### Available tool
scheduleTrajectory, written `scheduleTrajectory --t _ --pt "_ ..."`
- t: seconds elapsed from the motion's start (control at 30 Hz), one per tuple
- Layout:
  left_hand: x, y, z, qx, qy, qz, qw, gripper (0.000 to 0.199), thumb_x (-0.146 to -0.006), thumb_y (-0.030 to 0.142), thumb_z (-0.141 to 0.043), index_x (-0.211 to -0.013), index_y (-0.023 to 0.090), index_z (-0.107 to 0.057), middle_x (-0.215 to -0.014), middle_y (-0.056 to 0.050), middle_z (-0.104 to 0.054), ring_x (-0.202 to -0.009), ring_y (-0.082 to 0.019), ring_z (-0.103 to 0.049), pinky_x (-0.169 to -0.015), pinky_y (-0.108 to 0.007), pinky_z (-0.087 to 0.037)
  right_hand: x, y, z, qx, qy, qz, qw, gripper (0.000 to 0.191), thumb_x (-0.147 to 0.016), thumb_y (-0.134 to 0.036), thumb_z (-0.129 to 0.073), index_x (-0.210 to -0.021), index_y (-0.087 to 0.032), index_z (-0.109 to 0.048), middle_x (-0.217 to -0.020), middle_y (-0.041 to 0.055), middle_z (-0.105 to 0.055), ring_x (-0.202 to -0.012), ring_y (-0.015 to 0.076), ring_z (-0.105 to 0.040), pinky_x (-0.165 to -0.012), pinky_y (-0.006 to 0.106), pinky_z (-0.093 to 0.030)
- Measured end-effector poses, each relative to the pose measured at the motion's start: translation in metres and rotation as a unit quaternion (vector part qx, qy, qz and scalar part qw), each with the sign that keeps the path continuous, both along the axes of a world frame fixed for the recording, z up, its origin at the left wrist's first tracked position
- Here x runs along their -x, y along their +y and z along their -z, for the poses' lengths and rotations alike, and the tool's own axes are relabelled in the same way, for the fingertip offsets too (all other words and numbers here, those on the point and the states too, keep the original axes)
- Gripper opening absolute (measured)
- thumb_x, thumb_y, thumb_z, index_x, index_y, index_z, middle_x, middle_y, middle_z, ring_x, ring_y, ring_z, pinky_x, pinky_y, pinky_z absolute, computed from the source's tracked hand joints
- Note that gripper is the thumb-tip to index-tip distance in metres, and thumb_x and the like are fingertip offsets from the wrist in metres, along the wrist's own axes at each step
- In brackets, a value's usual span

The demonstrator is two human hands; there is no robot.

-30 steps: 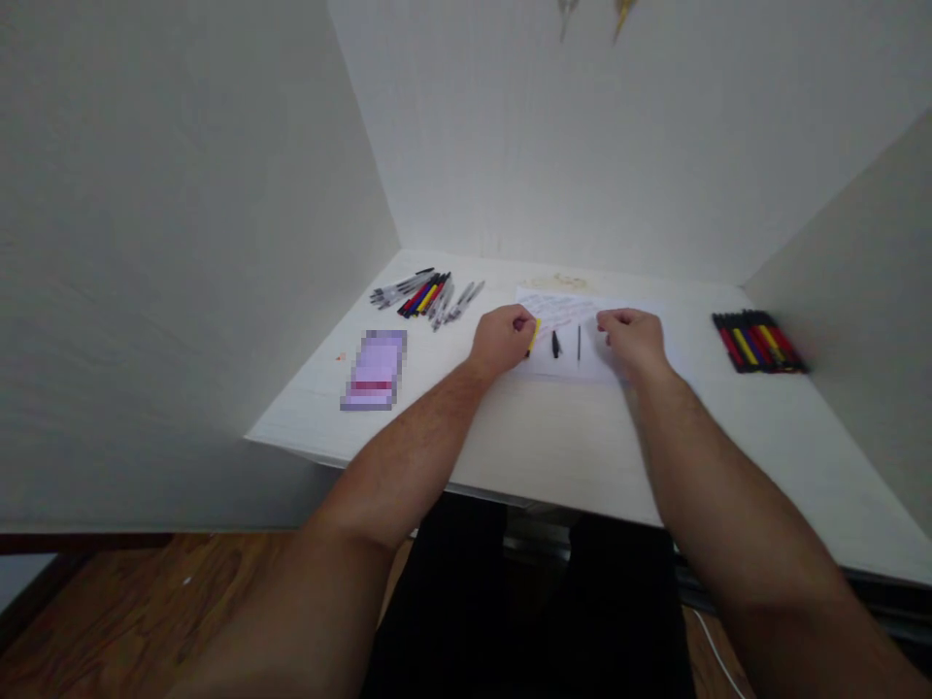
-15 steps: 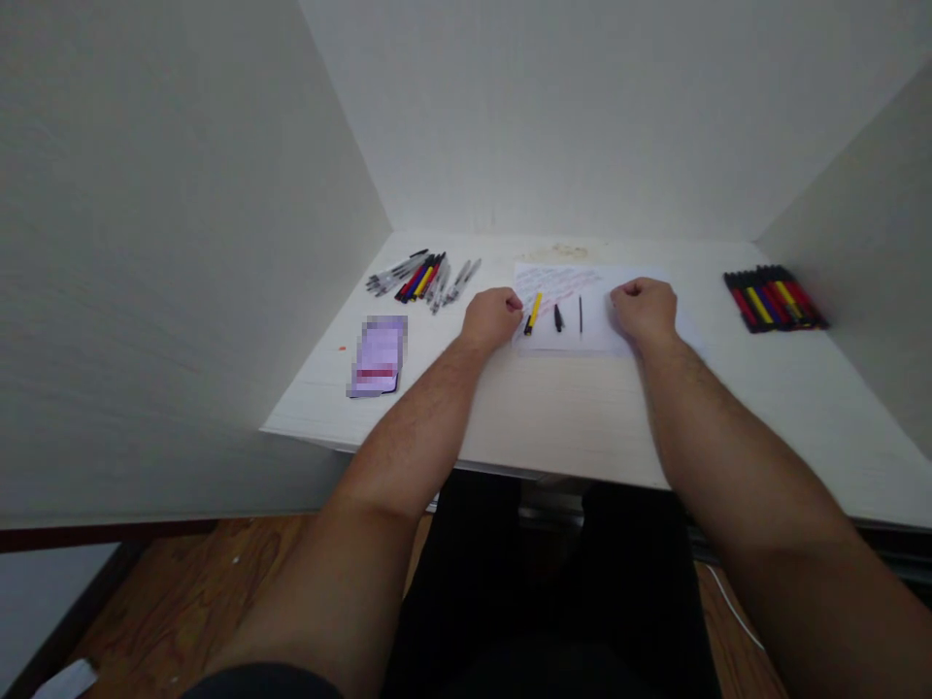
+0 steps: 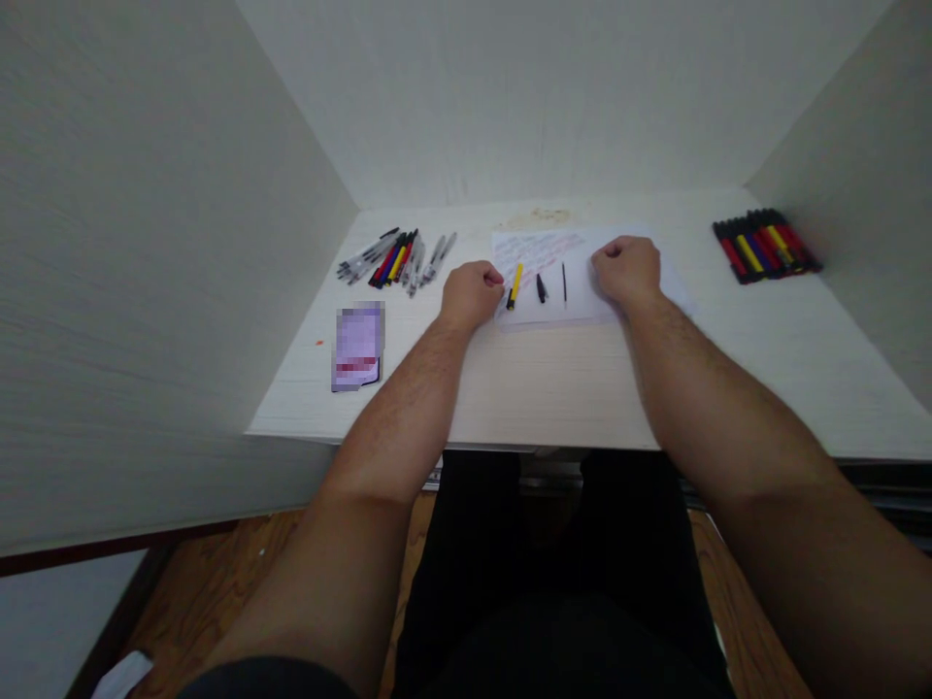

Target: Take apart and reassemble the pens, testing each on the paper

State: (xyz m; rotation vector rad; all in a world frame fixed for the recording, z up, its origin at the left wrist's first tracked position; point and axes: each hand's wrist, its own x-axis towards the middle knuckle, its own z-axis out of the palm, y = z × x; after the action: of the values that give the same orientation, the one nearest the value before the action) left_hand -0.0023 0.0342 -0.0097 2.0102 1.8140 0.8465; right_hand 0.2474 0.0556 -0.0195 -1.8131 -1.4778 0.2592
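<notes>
Hands: we record the left hand with its fingers curled inward and closed, and the right hand folded in the same way. No object shows in either, and both sit over the desk at the edges of the paper.

Parts: just beside the left fingertips lies a yellow pen barrel with a black end. Farther toward the right fingers come a short black pen piece and a thin dark rod, probably an ink refill, though the view is too small to be sure. The three lie apart, roughly parallel, between the hands.

Progress: we judge this set unjoined. Well to the right of the right fingers, capped pens in red, yellow and blue lie side by side and look complete. Beyond the left fingers, coloured barrels and clear pen parts lie loose, apparently unused stock.

Surface and room: handwriting covers the paper's upper left. A phone lies left of the left fingers on the pale desk; beyond the fingertips, a brownish stain marks it. Plain light panels enclose the desk, above a wood-patterned floor.
</notes>
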Motion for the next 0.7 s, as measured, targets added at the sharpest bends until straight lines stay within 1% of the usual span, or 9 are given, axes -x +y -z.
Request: scheduleTrajectory --t 0.2,0.37,0.7 --pt "0.0012 0.0027 0.0012 0.013 -0.001 0.002 1.000 0.015 -0.070 0.019 -0.067 -0.083 0.018 -0.074 -0.085 -0.007 -0.072 -0.078 -0.020 -0.062 -0.076 -0.035 -0.049 0.0027 -0.0034 -0.0031 0.013 0.003 0.007 1.000 0.005 -0.076 -0.021 -0.058 -0.074 -0.017 -0.061 -0.078 0.0082 -0.063 -0.079 0.0205 -0.057 -0.090 0.044 -0.048" --pt "0.0016 0.0018 0.0006 0.021 0.015 -0.001 1.000 0.017 -0.072 0.021 -0.066 -0.086 0.019 -0.074 -0.089 -0.007 -0.073 -0.081 -0.019 -0.062 -0.078 -0.034 -0.048 0.0041 -0.0049 -0.0039 0.016 -0.010 0.010 1.000 0.007 -0.076 -0.023 -0.057 -0.075 -0.017 -0.062 -0.080 0.0089 -0.065 -0.078 0.0208 -0.057 -0.088 0.043 -0.049" --pt "0.0012 -0.0002 -0.0020 0.037 0.025 -0.006 0.999 0.019 -0.074 0.021 -0.064 -0.089 0.020 -0.074 -0.092 -0.006 -0.073 -0.087 -0.019 -0.062 -0.081 -0.033 -0.048 0.0036 -0.0033 -0.0045 0.045 -0.032 0.006 0.998 0.012 -0.077 -0.025 -0.055 -0.078 -0.018 -0.064 -0.086 0.0115 -0.067 -0.084 0.0244 -0.060 -0.084 0.043 -0.048"
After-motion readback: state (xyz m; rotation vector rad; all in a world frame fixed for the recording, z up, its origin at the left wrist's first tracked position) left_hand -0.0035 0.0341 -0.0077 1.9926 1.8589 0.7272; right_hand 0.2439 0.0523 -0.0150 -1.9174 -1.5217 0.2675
